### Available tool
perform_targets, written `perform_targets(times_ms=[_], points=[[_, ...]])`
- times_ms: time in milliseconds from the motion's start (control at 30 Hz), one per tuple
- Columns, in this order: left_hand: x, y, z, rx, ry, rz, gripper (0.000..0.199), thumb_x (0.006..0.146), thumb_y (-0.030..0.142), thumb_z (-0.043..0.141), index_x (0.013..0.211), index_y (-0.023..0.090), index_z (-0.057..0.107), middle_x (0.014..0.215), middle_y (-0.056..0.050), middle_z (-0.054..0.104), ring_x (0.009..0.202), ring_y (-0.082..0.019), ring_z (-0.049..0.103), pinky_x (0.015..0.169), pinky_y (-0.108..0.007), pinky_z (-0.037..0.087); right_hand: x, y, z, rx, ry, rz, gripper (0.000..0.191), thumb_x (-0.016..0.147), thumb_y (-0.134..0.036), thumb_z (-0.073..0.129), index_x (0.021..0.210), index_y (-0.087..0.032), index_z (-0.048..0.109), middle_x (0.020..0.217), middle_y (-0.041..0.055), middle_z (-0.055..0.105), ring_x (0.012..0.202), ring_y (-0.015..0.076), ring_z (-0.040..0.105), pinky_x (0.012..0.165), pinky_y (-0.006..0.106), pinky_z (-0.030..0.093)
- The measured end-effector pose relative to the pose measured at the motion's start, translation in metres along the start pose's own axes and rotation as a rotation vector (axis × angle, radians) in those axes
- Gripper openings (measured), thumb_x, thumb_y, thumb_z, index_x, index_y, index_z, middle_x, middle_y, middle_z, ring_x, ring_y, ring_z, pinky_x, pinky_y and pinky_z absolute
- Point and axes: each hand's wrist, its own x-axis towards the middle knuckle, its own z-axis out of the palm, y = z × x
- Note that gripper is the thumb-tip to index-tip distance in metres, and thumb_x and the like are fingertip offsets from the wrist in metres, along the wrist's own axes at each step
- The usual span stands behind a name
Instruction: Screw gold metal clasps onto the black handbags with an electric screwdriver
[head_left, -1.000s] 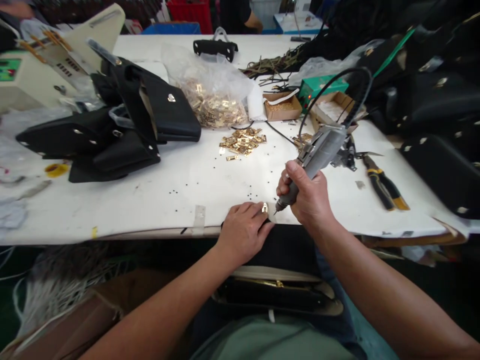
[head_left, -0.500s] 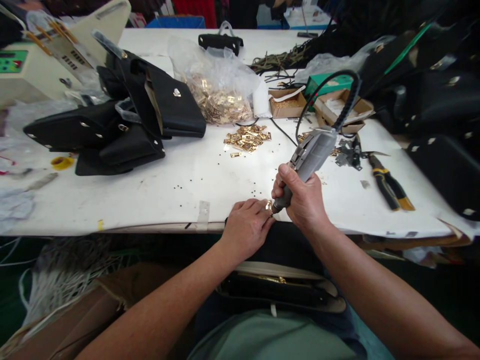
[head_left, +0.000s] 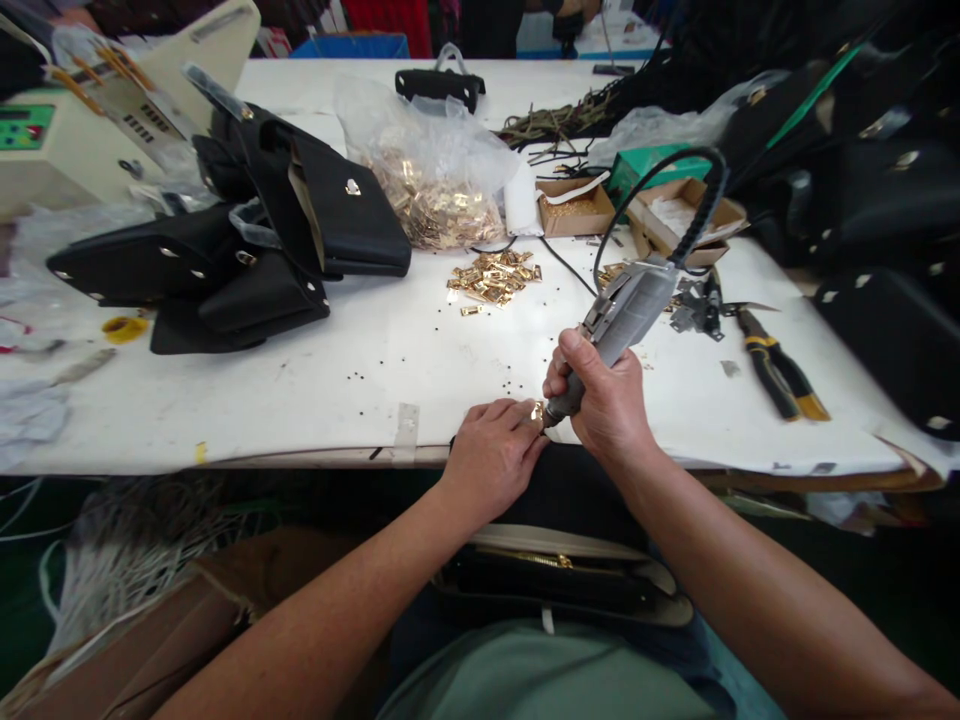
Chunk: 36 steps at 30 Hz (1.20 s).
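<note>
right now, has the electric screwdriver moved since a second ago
Yes, leftward: the electric screwdriver sits nearer the clear tape strip than before, its tip now at the gold fitting.

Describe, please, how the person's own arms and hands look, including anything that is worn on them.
The left hand and right hand are ungloved. The left forearm and right forearm are bare, with no sleeve, watch or marking visible. Between them shows a plain, muted green garment on the torso.

Fittings pile [head_left: 493, 278] on tbl [head_left: 285, 400], handbags [head_left: 352, 225] L, pwr driver [head_left: 634, 305] R w/ pliers [head_left: 776, 365] farther R, plastic bag [head_left: 431, 165] bhnd pile.
</note>
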Motion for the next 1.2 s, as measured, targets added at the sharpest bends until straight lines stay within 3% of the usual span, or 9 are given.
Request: perform_targets(times_ms=[1200], points=[[0.0,-0.0016,0.0012,0.0,0.004,0.007,0.022,0.101,0.029,0.057,0.118,0.023,0.069,0.134,-0.005,0.067,0.122,-0.025,0.058,0.096,-0.047,0.049,-0.0042,-0.0011,-0.0011,0.084,-0.02,-0.023,0.042,0.079,-0.048,0.082,0.063,-0.019,0.057,0.052,-0.0028,0.055,0.043,0.01,0.05,0.04,0.022,0.042]])
